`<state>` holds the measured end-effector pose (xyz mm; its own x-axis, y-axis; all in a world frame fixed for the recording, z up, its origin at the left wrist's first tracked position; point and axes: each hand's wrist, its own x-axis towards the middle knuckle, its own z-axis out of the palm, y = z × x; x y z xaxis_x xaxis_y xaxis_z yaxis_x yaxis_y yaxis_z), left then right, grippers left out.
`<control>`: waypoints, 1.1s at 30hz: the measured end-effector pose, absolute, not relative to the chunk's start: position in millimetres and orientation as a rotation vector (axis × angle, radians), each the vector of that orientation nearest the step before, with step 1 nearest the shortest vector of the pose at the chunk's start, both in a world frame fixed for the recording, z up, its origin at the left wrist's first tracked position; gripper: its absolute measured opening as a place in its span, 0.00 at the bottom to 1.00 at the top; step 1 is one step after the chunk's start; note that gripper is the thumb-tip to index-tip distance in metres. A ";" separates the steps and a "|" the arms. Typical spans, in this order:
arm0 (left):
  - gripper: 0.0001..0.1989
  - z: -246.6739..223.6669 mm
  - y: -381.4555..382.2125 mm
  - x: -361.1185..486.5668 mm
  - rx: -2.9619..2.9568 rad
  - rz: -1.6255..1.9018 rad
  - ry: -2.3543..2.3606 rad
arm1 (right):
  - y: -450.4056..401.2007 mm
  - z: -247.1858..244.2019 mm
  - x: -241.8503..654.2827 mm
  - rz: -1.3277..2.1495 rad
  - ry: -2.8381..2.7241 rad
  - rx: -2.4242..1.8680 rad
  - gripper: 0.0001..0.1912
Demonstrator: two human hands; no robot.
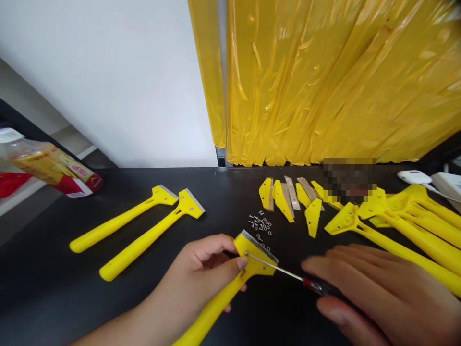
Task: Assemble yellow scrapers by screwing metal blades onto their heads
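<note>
Three bladed scrapers point(147, 238), one screwdriver point(312, 284), two hands point(201, 271), one bottle point(59, 168), at least three loose yellow handles point(396, 248)

Bottle point(61, 168): seen well out to the left of the left hand point(200, 274), tilted, wrapped in yellow and red.
White panel point(144, 86): seen beyond the left hand.
Yellow sheeting point(306, 81): hung in creases beyond the right hand point(382, 286).
White device point(414, 177): placed beyond the right hand, just beside a white box point(448, 183).
Black tabletop point(46, 293): spread beneath both hands.
</note>
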<state>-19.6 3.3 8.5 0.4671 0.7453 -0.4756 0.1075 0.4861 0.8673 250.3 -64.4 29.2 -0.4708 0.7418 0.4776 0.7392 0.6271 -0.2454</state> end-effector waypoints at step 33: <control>0.10 29.6 0.2 -35.1 2.318 0.944 1.030 | -68.7 4.5 215.9 -0.017 -2.204 -1.355 0.08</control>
<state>-35.1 0.2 29.6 0.4918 0.7685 0.4092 0.4744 -0.6306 0.6142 215.9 -68.7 4.5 -0.3430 0.8221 0.4544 0.8289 0.4925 -0.2654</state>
